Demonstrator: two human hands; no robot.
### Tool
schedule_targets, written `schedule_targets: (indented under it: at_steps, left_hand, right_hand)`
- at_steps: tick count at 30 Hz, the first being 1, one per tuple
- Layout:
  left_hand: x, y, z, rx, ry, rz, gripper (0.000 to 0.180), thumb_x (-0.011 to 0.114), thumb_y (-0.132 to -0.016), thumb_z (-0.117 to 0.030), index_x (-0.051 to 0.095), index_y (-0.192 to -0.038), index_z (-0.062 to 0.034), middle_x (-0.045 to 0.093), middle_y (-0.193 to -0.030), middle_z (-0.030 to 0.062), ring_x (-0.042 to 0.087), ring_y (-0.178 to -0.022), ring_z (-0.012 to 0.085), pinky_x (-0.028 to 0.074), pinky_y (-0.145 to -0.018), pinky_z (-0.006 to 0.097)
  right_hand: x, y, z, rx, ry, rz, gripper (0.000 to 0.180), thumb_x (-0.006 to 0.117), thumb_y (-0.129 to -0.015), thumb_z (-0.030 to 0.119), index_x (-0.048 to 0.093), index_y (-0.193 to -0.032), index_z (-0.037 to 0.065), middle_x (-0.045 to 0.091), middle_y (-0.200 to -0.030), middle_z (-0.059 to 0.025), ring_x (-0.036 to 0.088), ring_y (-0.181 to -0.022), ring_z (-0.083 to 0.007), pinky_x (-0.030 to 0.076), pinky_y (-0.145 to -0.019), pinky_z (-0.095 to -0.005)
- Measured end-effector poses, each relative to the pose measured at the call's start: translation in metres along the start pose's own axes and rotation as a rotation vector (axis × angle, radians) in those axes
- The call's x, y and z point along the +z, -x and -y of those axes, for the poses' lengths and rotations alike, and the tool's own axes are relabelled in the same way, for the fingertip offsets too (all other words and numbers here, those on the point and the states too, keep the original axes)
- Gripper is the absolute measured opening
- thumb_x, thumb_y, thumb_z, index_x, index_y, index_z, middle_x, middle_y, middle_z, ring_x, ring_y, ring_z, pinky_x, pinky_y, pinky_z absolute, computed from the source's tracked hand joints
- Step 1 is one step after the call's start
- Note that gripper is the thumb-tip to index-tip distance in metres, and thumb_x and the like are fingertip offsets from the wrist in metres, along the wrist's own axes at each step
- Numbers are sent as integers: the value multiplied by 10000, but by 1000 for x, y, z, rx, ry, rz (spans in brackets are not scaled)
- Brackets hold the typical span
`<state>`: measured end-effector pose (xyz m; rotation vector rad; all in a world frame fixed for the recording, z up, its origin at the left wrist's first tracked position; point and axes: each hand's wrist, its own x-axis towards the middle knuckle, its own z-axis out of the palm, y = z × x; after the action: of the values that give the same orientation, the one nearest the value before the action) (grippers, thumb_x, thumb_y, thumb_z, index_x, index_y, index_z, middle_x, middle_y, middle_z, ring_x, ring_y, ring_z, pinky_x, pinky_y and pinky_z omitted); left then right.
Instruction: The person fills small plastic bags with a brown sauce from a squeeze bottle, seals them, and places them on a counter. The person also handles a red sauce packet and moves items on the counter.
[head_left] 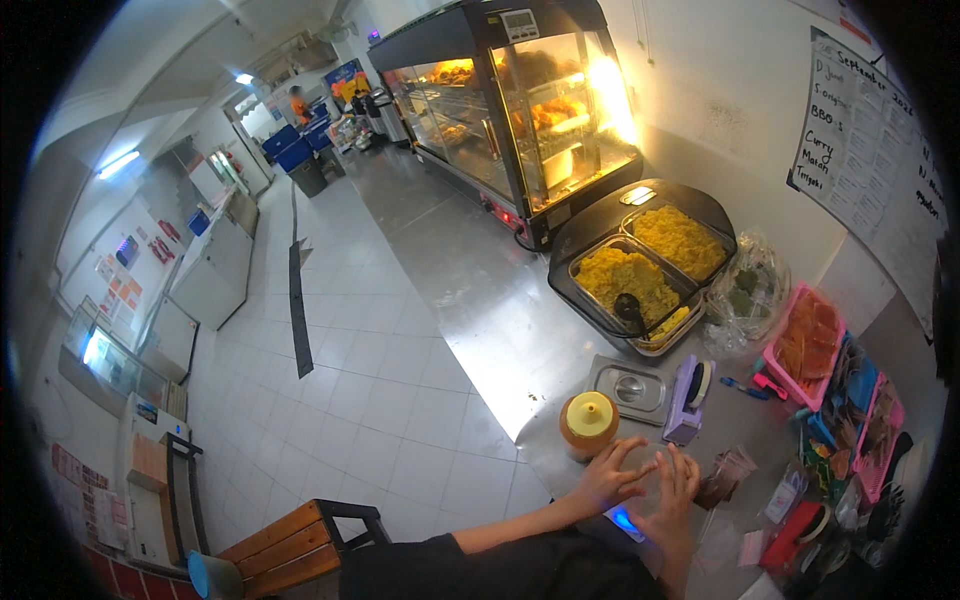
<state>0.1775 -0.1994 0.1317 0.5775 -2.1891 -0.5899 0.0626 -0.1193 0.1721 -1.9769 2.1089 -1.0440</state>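
You are at a long, shiny metal counter point(420, 230) that runs away from you beside a white tiled floor point(330, 410). On the counter, up ahead, stands a big glass food warmer point(520, 130), lit yellow inside, with food on its shelves. Down to your left, on the floor, is a wooden bench point(275, 550) with slats. Closer on the counter sits a black tub point(565, 270) with two metal pans of yellow rice point(680, 240) in it, and a black spoon point(628, 308) lies on the nearer rice. A clear plastic bag point(745, 290) is just right of the tub. Farther right you have a pink basket point(808, 345) with flat packs inside. Your left hand point(610, 477) and right hand point(675, 498) are up over the near part of the counter, facing each other. On each hand, the fingers are bent and spread apart. The tips are tiny from here, so I can't tell if the two hands touch. The squeeze bottle point(588, 432) with a yellow top stands upright, just past your left hand. Beside it lie a steel pan lid point(630, 388) and a purple holder point(684, 410). A crinkled brown packet point(727, 476) sits just right of your right hand. Below your hands, a small blue light point(625, 522) glows.
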Motion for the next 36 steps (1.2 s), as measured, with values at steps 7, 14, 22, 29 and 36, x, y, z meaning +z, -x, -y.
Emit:
schedule_targets:
  at_steps: [7, 14, 22, 29, 36]
  left_hand:
    - [10, 57, 21, -14, -91, -326, 451, 717, -578, -228, 456, -892, -36, 396, -921, 128, 412, -880, 282, 346, -769, 349]
    - [-9, 25, 101, -398, 439, -207, 872, 767, -504, -299, 278, -1144, 34, 391, -1105, 173, 388, -1057, 264, 305, -898, 345]
    - [-44, 23, 96, -726, 1000, -466, 717, 711, -556, -266, 353, -1103, 28, 468, -1031, 108, 474, -919, 202, 396, -776, 311]
    - [-97, -4, 48, -618, 580, 397, 748, 745, -483, -306, 411, -1071, 13, 504, -986, 116, 500, -905, 214, 389, -803, 330]
    - [-115, 7, 22, -1041, 284, 1133, 703, 723, -516, -307, 437, -1072, 15, 519, -981, 139, 498, -917, 220, 370, -816, 313]
  right_hand:
    - [1, 6, -25, 86, -145, 291, 531, 676, -475, 188, 517, -971, 83, 446, -1110, -82, 302, -1100, -303, 224, -912, -431]
    - [19, 22, -45, 187, -190, -3, 578, 709, -488, 210, 512, -1014, 74, 429, -1146, -77, 295, -1105, -288, 222, -926, -408]
    - [24, 23, -45, 279, -451, 120, 590, 655, -613, 143, 412, -1145, 59, 433, -1154, -67, 308, -1104, -265, 218, -935, -358]
    - [46, 30, -53, 369, -693, 98, 563, 669, -596, 118, 439, -1109, 88, 474, -1098, -48, 330, -1095, -256, 242, -935, -350]
    - [57, 25, -66, 156, -701, 363, 551, 698, -530, 117, 516, -1050, 129, 488, -1093, -9, 339, -1091, -244, 248, -926, -355]
